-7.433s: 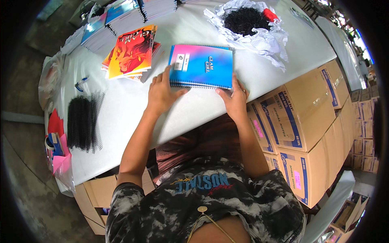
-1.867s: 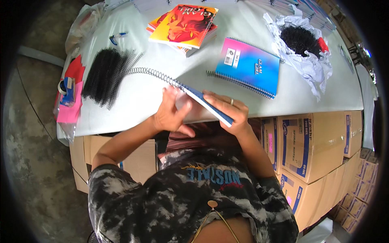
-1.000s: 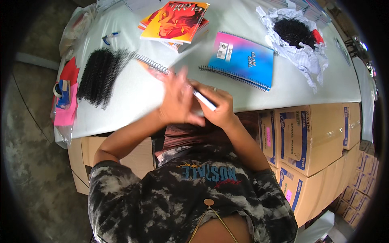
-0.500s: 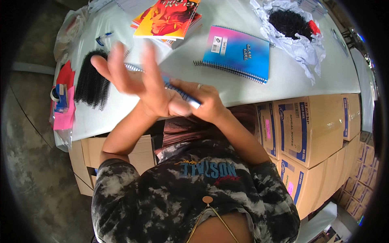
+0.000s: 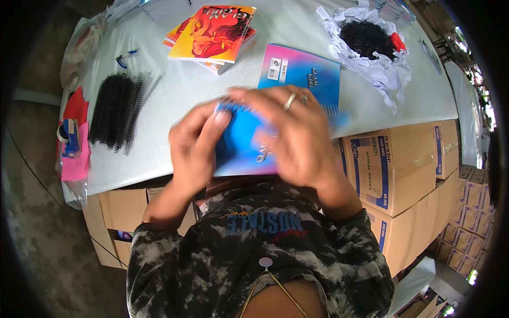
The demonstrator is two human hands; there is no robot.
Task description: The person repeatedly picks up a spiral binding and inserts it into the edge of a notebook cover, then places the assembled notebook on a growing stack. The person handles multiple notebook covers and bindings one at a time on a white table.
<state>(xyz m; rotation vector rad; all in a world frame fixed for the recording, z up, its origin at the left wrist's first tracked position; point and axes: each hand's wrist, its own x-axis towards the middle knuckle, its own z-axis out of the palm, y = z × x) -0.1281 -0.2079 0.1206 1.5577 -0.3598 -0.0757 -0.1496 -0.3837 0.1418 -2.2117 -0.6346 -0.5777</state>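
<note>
A blue and pink spiral notebook (image 5: 241, 146) is held between my hands at the table's near edge, its blue cover showing. My left hand (image 5: 193, 143) is closed on the notebook's left side, thumb on the cover. Over its upper right part lies my right hand (image 5: 307, 135), blurred, fingers curled around the upper edge with the fingertips close to my left thumb. My fingers hide most of that upper edge. A similar notebook (image 5: 302, 69) lies flat just beyond my right hand. Some blurred wire coil (image 5: 336, 114) sticks out beside that hand.
On the table (image 5: 154, 148) are a stack of orange-red notebooks (image 5: 212, 37), blue-handled pliers (image 5: 126, 58), a bundle of black coils (image 5: 114, 114) and crumpled paper holding more black coils (image 5: 366, 40). A blue tape dispenser (image 5: 70, 139) sits at left. Cardboard boxes (image 5: 408, 164) stand at right.
My left hand was open with fingers spread; now it grips the notebook. The held notebook has turned from nearly edge-on to cover showing. My right hand has moved right.
</note>
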